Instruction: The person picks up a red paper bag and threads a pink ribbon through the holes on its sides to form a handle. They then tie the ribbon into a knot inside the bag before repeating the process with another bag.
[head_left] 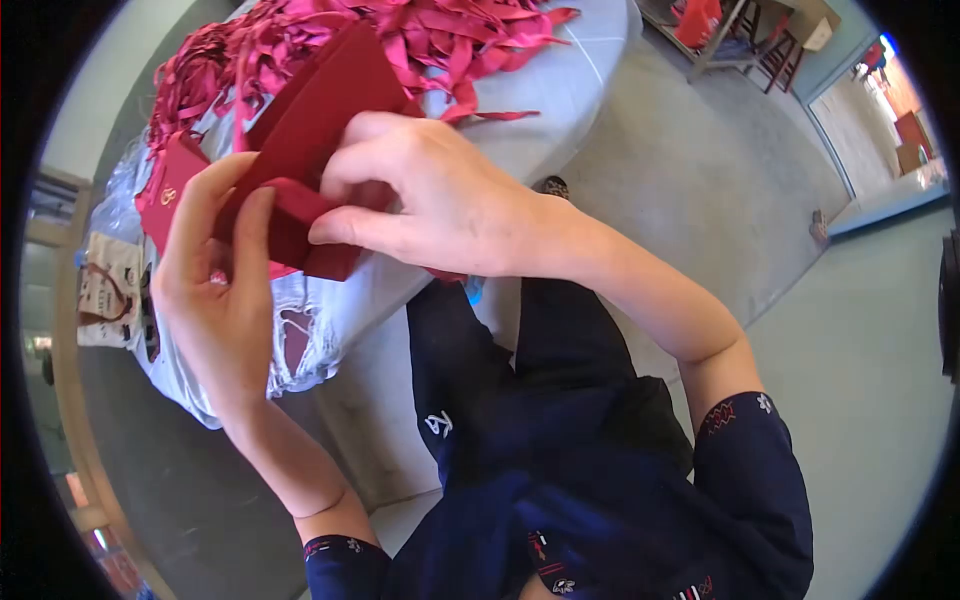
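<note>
Red box (330,110): one, dark red, its broad panel raised and tilted; held between both hands, above the near edge of the table (590,85).
Left hand (215,285): curled round the box's left side, thumb and fingers closed on it.
Right hand (440,195): bent over the box's right side, thumb against its lower part, fingers folded in at the panel; fingertips partly hidden.
Red ribbons (480,50): a large loose heap on the table, beyond the box, some ends trailing toward the table's right side.
Red piece with gold mark (168,195): beside the left hand, on its outer side; type unclear.
Printed bag (108,285): pale, with brown strap, left of the table.
Wooden stool (782,60): dark, far right, on the floor (700,150).
</note>
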